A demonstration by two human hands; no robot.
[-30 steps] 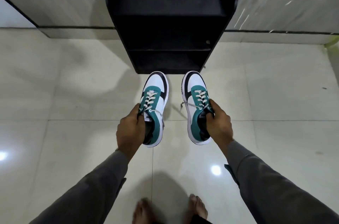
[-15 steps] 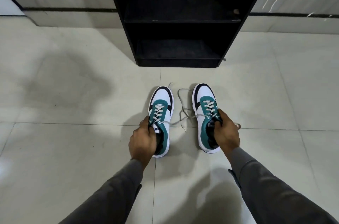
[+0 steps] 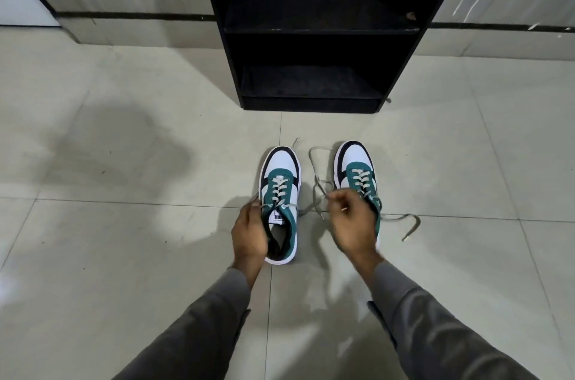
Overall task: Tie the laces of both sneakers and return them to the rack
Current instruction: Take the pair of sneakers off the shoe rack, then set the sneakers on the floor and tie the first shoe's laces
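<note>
Two white, teal and black sneakers stand side by side on the tiled floor, toes toward the rack. The left sneaker [image 3: 281, 190] has my left hand [image 3: 250, 232] at its left side, fingertips pinching a grey lace end [image 3: 255, 199] beside the tongue. My right hand [image 3: 353, 219] hovers between the shoes, covering the heel of the right sneaker [image 3: 357, 169], and pinches a loose lace [image 3: 317, 190] between thumb and fingers. Another lace end [image 3: 407, 224] trails on the floor to the right. All laces are untied.
A black open shoe rack [image 3: 311, 102] stands against the wall straight ahead, its lower shelves bare. Pale glossy floor tiles [image 3: 124, 255] stretch all around. Grey sleeves cover both forearms.
The sneakers were lowered from mid-air onto the floor. Both hands let go of the shoe collars; the left took a lace end, the right moved inward and took a loose lace.
</note>
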